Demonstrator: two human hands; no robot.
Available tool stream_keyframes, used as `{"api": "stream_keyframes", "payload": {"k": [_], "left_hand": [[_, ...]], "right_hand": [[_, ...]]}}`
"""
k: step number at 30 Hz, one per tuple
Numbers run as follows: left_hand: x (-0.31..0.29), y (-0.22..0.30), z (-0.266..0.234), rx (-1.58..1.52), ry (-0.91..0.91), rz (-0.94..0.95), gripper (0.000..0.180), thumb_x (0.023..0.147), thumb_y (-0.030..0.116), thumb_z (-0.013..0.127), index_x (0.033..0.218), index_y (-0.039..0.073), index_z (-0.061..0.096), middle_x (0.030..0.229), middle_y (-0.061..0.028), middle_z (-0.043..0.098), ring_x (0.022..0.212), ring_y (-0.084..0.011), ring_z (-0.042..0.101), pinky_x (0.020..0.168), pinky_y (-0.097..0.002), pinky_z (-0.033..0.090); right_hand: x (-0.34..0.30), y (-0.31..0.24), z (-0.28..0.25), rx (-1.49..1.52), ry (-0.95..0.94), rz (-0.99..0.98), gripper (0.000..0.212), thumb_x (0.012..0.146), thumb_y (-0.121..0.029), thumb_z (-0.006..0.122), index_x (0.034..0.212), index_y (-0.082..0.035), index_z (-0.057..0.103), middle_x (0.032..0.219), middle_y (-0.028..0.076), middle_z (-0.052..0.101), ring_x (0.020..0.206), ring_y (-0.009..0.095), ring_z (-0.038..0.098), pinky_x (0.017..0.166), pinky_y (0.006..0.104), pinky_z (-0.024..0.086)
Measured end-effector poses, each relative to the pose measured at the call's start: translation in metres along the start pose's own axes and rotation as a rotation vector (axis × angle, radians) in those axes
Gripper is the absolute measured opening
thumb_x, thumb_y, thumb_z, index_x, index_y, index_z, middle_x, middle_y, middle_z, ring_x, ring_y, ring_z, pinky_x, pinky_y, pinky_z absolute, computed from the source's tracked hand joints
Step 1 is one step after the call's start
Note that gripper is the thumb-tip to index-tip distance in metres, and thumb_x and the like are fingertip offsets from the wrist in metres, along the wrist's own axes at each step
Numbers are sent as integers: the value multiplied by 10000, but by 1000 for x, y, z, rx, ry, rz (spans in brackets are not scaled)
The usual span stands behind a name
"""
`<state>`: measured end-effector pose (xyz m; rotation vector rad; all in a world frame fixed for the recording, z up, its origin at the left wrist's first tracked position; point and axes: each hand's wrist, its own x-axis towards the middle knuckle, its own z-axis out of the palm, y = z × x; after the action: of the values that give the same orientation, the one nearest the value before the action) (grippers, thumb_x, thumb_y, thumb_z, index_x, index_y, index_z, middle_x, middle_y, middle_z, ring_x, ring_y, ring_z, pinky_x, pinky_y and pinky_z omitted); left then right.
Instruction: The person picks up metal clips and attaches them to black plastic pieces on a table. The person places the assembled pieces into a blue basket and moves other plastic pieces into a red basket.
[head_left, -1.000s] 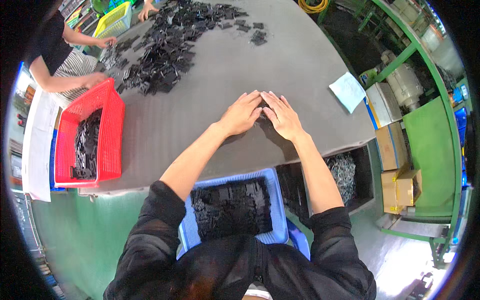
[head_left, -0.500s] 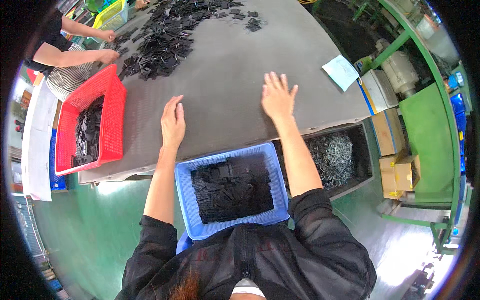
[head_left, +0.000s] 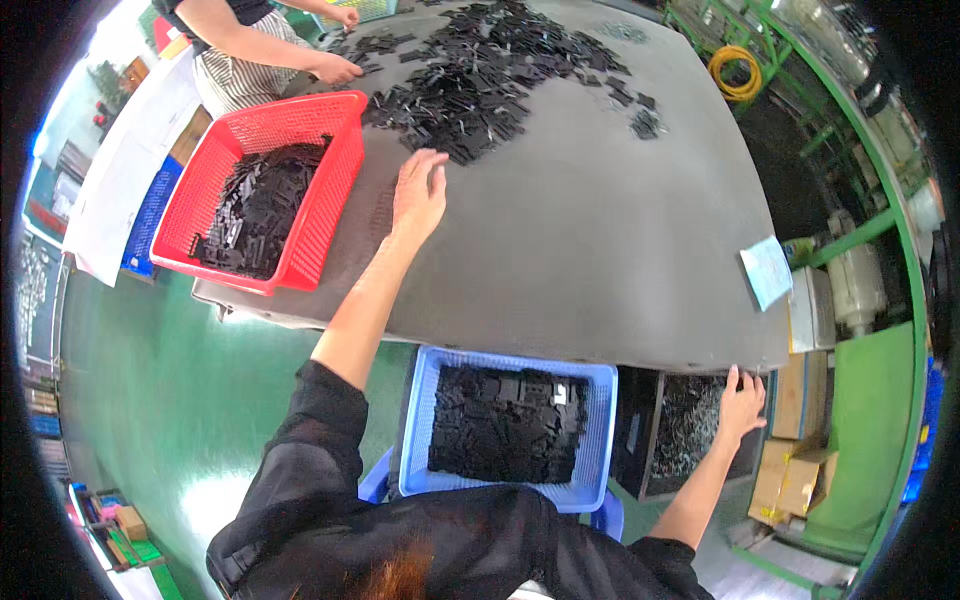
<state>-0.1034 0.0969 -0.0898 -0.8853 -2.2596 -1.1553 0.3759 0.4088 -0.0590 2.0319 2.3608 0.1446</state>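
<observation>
My left hand [head_left: 418,198] is open over the grey tabletop [head_left: 600,240], fingers stretched toward the pile of flat black plastic pieces [head_left: 470,90]. It holds nothing and is apart from the pile. At the table's near right edge my right hand [head_left: 741,408] is open, fingers apart, above the dark bin [head_left: 656,440] of small shiny metal pieces [head_left: 690,422]. Whether its fingertips touch the table edge I cannot tell. Between my arms, against my body, stands a blue basket [head_left: 610,430] filled with black pieces [head_left: 505,425].
A red basket [head_left: 335,200] of black pieces stands at the table's left edge. Beyond it, a co-worker's hand [head_left: 335,68] reaches to loose pieces. A light-blue sheet [head_left: 766,272] lies at the right edge. Cardboard boxes [head_left: 785,480] and a green frame [head_left: 850,240] flank the right side.
My left hand has moved forward, closer to the black pile. My right hand has left the tabletop and gone right, to the metal-piece bin. The whole view has shifted.
</observation>
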Motion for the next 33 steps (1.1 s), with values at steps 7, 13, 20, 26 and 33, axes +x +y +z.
{"api": "stream_keyframes", "payload": {"k": [7,13,20,26,33], "left_hand": [[114,-90,51,265,94,-29,372,867,306,566,1123,37,584,1243,-153,519,1263,-343,387,1039,-510,293],[173,-111,59,525,-316,-359,651,895,597,335,1338,132,442,1418,-120,386,1367,-339,238,1049,-653,143],[190,-88,79,509,-611,-371,723,801,648,449,1430,329,290,1506,-60,246,1397,-390,82,1004,-743,50],[151,-33,79,460,-660,-236,689,780,535,514,1410,321,336,1487,5,289,1385,-373,148,1012,-735,97],[91,57,95,319,-691,-91,658,773,485,532,1388,310,380,1434,-68,362,1370,-392,167,1012,-733,82]], "right_hand": [[24,-71,26,281,462,-492,428,939,-355,469,1305,-133,476,1393,138,392,1323,332,313,1053,579,214],[13,-179,8,355,118,-655,490,942,-382,434,1374,-152,403,1467,112,306,1379,300,226,1112,503,151],[15,-178,3,330,154,-680,485,932,-360,460,1371,-160,408,1457,110,320,1370,296,245,1110,507,160],[16,-183,10,353,197,-709,483,929,-371,463,1360,-160,416,1438,135,337,1356,317,268,1101,524,179],[18,-179,14,358,270,-717,484,930,-400,457,1349,-160,426,1425,142,360,1342,327,292,1081,546,215]]}}
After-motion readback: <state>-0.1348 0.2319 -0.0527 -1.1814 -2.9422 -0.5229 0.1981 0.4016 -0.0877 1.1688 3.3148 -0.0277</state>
